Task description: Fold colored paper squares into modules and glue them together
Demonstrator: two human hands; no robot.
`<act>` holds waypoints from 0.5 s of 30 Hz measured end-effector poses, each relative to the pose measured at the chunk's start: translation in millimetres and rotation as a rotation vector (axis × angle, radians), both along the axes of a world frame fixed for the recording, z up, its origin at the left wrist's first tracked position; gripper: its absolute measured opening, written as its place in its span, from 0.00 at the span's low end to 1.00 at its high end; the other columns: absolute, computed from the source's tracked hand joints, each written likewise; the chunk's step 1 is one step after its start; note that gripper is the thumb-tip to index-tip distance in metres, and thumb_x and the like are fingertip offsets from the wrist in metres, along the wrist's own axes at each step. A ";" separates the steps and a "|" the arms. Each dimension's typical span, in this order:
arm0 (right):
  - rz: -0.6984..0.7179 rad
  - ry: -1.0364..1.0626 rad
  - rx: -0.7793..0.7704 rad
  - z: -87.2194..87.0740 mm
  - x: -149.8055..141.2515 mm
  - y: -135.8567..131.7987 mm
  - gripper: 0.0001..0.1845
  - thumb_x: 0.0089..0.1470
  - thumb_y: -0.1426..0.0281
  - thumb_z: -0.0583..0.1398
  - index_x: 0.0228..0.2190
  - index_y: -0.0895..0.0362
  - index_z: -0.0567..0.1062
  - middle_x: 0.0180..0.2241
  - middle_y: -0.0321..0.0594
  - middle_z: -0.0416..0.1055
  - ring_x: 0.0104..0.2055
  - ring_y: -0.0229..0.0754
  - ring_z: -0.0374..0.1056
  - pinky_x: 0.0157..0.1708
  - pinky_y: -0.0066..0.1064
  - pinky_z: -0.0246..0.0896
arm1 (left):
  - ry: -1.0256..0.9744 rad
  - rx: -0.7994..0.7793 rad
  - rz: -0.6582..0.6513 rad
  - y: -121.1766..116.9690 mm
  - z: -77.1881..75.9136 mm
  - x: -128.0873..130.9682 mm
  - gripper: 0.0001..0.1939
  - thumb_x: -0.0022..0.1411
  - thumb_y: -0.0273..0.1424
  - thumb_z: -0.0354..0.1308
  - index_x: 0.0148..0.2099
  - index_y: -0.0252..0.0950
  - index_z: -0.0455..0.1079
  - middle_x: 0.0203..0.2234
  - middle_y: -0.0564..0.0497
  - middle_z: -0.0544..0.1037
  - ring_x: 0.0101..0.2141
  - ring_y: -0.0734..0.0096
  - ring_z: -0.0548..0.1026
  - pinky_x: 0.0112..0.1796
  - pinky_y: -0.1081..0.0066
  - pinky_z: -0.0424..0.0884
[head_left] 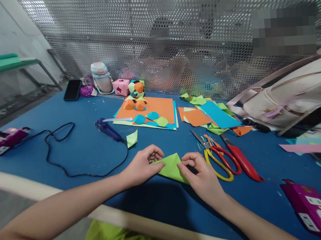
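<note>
Between my two hands is a folded piece of green paper [170,167], its peak pointing away from me just above the blue table. My left hand [148,161] pinches its left end, thumb on top and fingers curled. At the right side, my right hand [198,170] grips the paper between thumb and fingers. Scissors [220,159] with one red and one yellow handle lie right of my right hand. A small pale green folded paper [132,138] sits beyond my left hand, near a blue glue gun [108,129].
Stacked paper sheets [160,109] bear several small folded pieces. A red-handled knife [244,162] lies beside the scissors. Purple power strips [312,205] [8,140] stand at both sides; a black cord [68,176] loops left. A bottle [102,78], phone [72,90] and bag [283,90] line the back.
</note>
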State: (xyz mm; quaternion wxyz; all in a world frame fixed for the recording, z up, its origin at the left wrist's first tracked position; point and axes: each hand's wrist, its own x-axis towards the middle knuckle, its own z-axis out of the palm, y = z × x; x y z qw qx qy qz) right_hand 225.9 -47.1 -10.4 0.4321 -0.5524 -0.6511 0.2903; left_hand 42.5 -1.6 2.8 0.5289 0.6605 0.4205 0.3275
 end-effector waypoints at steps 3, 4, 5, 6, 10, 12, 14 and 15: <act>0.001 -0.004 0.014 0.2 0.6 -0.6 0.06 0.54 0.65 0.56 0.33 0.55 0.64 0.25 0.36 0.72 0.27 0.37 0.70 0.24 0.24 0.63 | 0.002 -0.002 -0.004 0.2 -0.8 -0.7 0.08 0.51 0.29 0.57 0.34 0.33 0.62 0.24 0.56 0.66 0.26 0.79 0.64 0.28 0.76 0.62; 0.000 -0.009 0.027 0.1 0.8 -0.6 0.06 0.54 0.66 0.56 0.33 0.55 0.65 0.25 0.36 0.72 0.27 0.37 0.70 0.25 0.24 0.63 | 0.001 -0.004 -0.002 0.2 -0.8 -0.6 0.08 0.51 0.29 0.57 0.34 0.33 0.62 0.25 0.56 0.66 0.26 0.79 0.64 0.28 0.76 0.62; -0.003 -0.015 0.045 -0.3 1.0 -0.4 0.06 0.54 0.66 0.56 0.33 0.55 0.65 0.25 0.35 0.72 0.27 0.37 0.71 0.26 0.24 0.64 | -0.001 -0.008 0.002 0.2 -0.6 -0.4 0.08 0.51 0.29 0.57 0.34 0.33 0.62 0.25 0.56 0.66 0.26 0.79 0.65 0.28 0.76 0.63; -0.007 -0.023 0.064 -1.0 1.1 -0.1 0.06 0.54 0.66 0.56 0.33 0.55 0.65 0.25 0.35 0.72 0.28 0.37 0.71 0.26 0.24 0.64 | -0.004 -0.019 0.007 0.2 -0.3 0.1 0.09 0.51 0.29 0.57 0.35 0.33 0.62 0.25 0.56 0.66 0.26 0.79 0.65 0.28 0.76 0.63; -0.024 -0.085 0.165 -6.8 2.5 2.1 0.05 0.54 0.68 0.57 0.33 0.54 0.65 0.26 0.36 0.71 0.28 0.37 0.71 0.26 0.24 0.65 | 0.001 -0.205 -0.061 0.5 2.6 2.8 0.13 0.50 0.32 0.58 0.37 0.34 0.61 0.22 0.58 0.66 0.22 0.78 0.67 0.23 0.76 0.63; -0.011 -0.145 0.249 -10.5 4.0 2.8 0.04 0.55 0.70 0.56 0.34 0.54 0.65 0.27 0.36 0.71 0.28 0.37 0.71 0.27 0.24 0.66 | 0.049 -0.274 -0.125 0.8 3.7 3.7 0.13 0.49 0.34 0.59 0.35 0.34 0.62 0.20 0.58 0.67 0.19 0.79 0.67 0.21 0.77 0.62; 0.026 -0.221 0.345 -13.5 6.2 3.0 0.04 0.55 0.73 0.55 0.35 0.54 0.65 0.28 0.36 0.71 0.28 0.37 0.71 0.29 0.25 0.66 | 0.108 -0.274 -0.168 1.3 4.0 3.6 0.11 0.49 0.34 0.59 0.31 0.34 0.62 0.19 0.59 0.68 0.18 0.80 0.66 0.19 0.78 0.60; 0.050 -0.260 0.388 -14.6 7.3 3.2 0.05 0.56 0.74 0.55 0.36 0.54 0.65 0.29 0.37 0.72 0.29 0.37 0.71 0.29 0.25 0.67 | 0.134 -0.272 -0.186 1.6 3.9 3.1 0.11 0.50 0.35 0.59 0.30 0.34 0.62 0.17 0.59 0.67 0.17 0.80 0.66 0.19 0.79 0.59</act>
